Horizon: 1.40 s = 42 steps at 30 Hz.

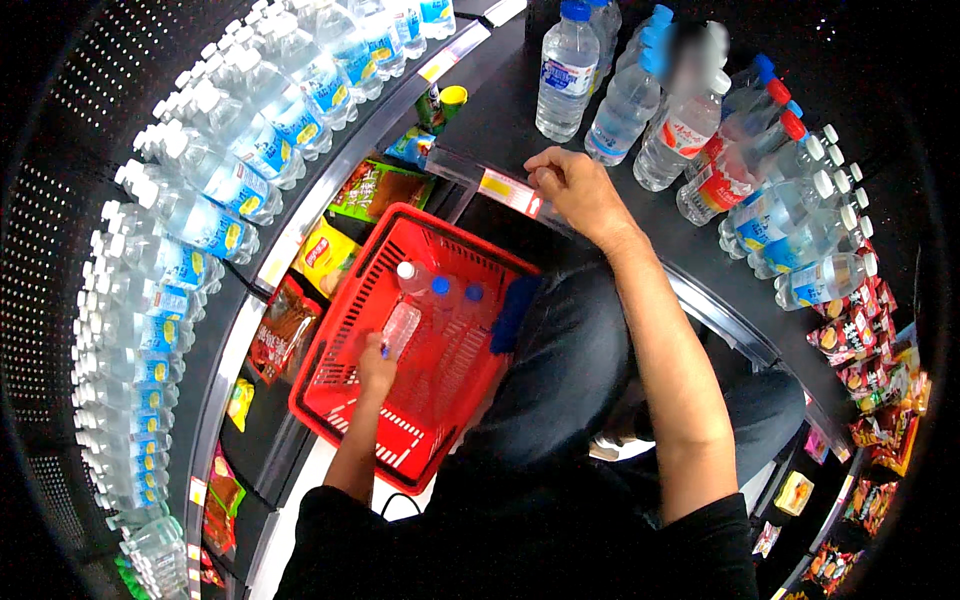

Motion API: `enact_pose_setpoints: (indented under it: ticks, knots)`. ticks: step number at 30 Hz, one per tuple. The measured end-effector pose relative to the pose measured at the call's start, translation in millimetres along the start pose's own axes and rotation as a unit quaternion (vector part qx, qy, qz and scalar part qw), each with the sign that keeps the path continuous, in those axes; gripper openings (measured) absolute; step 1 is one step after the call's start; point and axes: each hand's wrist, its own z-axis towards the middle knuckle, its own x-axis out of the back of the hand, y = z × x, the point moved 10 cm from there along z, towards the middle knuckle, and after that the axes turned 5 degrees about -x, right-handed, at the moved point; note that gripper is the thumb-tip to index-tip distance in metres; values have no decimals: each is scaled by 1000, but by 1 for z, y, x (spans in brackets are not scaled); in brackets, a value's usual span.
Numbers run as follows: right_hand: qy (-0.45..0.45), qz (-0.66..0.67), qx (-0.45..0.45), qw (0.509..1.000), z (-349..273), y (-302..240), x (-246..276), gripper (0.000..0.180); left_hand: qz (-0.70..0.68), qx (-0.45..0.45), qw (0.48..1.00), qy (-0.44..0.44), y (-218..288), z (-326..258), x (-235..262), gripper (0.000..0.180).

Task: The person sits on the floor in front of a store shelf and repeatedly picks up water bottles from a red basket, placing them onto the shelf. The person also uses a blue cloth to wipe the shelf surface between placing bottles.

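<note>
My left hand (pixel 377 364) reaches down into a red plastic shopping basket (pixel 322 372). Its fingers are closed round the blue-capped end of a clear water bottle (pixel 402 328), which lies tilted inside. Beyond it in the basket are a white-capped bottle (pixel 410 276) and two bottles with blue caps. My right hand (pixel 582 196) is over the black shelf's front edge, its fingers loosely curled with nothing visible in them. Close by it, past the fingertips, stand a blue-capped water bottle (pixel 566 85) and another clear bottle (pixel 620 115).
Rows of white-capped water bottles (pixel 200 220) line the curved shelf at left. Snack bags, among them a yellow one (pixel 325 257), lie on the shelf below. At right are red-labelled bottles (pixel 715 185), more water bottles and hanging snack packets (pixel 850 330). My bent knee (pixel 560 350) is beside the basket.
</note>
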Motion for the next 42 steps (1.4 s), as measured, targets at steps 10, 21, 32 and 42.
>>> enact_pose_setpoints:
  ticks: [10,21,32,42]
  knots:
    - [-45,-41,1,998,-10,4,-2,26,136,170,976,-5,-80,-34,-48,57]
    - [-58,-45,3,997,-8,4,-9,27,197,163,963,-88,-146,-44,-104,34]
    - [-53,-44,9,998,-7,1,-13,25,156,6,979,-132,-79,-52,-42,41]
    - [-46,-74,7,996,-13,11,-8,23,30,-34,999,-12,36,-35,56,32]
